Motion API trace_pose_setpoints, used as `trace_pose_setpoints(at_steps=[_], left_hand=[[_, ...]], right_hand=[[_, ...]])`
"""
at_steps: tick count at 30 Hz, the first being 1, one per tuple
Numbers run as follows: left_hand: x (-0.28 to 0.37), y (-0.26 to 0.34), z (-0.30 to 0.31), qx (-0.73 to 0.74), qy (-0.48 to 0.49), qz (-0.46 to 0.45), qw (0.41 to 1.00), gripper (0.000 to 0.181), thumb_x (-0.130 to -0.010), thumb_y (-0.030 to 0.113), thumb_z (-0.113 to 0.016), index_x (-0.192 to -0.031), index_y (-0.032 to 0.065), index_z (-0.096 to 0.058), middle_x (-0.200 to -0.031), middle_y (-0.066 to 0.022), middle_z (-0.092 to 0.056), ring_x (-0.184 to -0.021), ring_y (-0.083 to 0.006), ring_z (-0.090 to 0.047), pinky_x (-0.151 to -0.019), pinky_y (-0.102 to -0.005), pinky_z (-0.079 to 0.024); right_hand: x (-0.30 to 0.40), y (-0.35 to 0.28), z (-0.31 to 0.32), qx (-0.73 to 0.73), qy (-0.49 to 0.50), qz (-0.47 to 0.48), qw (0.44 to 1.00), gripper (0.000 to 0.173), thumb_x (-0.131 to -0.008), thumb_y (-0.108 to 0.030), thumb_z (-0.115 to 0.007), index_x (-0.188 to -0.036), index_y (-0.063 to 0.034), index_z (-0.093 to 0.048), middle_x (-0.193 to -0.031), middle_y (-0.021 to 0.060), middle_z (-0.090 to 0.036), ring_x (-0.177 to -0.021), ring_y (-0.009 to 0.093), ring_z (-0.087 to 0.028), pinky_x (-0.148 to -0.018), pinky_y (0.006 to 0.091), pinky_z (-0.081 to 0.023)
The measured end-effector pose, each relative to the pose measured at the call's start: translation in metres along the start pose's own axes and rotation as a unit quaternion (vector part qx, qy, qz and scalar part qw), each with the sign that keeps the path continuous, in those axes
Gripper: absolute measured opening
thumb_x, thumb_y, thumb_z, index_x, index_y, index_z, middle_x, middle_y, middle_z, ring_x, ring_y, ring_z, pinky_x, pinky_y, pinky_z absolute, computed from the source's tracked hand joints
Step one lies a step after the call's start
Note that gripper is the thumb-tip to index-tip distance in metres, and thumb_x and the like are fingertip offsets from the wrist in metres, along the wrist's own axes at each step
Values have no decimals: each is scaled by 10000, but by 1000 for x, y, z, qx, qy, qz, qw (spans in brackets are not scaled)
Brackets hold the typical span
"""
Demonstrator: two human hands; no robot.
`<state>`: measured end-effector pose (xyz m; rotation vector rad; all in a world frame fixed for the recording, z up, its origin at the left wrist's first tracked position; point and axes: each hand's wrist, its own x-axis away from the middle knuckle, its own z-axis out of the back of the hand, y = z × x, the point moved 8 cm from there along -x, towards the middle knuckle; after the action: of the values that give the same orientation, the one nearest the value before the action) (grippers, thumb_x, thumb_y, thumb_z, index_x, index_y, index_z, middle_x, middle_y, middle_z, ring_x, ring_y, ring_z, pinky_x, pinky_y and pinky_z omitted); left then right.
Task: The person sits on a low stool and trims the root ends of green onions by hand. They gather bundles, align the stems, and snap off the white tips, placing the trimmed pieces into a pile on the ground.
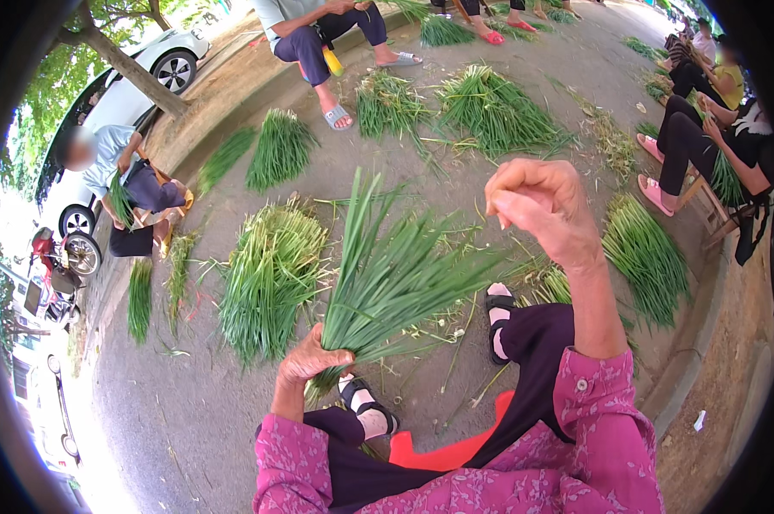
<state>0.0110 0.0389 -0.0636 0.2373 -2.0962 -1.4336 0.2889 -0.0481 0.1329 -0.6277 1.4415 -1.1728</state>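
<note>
My left hand [316, 356] is closed around the lower end of a bunch of long green leafy stalks [387, 289], which look like garlic chives; the leaves fan out up and to the right. Raised to the right of the bunch is my right hand [538, 209], its fingers curled in with the thumb against them; I see no stalk in it, though the inside of the palm is hidden. Beyond the held bunch, a large pile of green stalks with pale ends [274, 276] lies on the pavement. Loose trimmings and small stalks are scattered around my feet.
A red plastic stool [448, 453] is beneath me. More stalk heaps lie ahead [496, 112] and at right [644, 257], beside a curb [692, 360]. Seated people are at the left [130, 173], ahead [310, 38] and right [695, 141]. A tree, cars and a motorcycle [56, 276] stand at left.
</note>
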Motion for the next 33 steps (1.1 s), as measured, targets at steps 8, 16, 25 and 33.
trace_pose_setpoints(at_steps=[8,16,25,33], left_hand=[[-2,3,0,-1,2,-13,1000,354,-659,156,-774,-909,18,-564,-674,-49,-578,-553,-138,-538,-487,-276,-443],[-2,3,3,-8,14,-12,1000,342,-655,182,-782,-874,20,-575,-651,-44,-576,-539,-128,-534,-485,-266,-442],[0,12,0,-8,50,-29,998,360,-653,188,-783,-887,19,-568,-660,-46,-571,-539,-134,-532,-482,-269,-436],[-1,11,1,8,39,-26,999,378,-650,201,-785,-899,27,-558,-675,-55,-581,-554,-146,-546,-491,-280,-447]], right_hand=[[2,3,-31,178,-99,49,978,83,-723,-77,-630,-758,-2,-621,-669,62,-612,-625,128,-566,-576,262,-436],[2,8,-42,217,-120,46,968,73,-708,-43,-621,-744,19,-607,-695,105,-605,-605,198,-582,-576,294,-457],[2,18,-43,289,-69,92,950,59,-753,-8,-576,-771,4,-521,-621,132,-538,-537,243,-547,-497,351,-403],[0,6,-39,224,-38,96,969,60,-797,-29,-569,-790,2,-517,-637,129,-526,-523,267,-490,-490,347,-395]])
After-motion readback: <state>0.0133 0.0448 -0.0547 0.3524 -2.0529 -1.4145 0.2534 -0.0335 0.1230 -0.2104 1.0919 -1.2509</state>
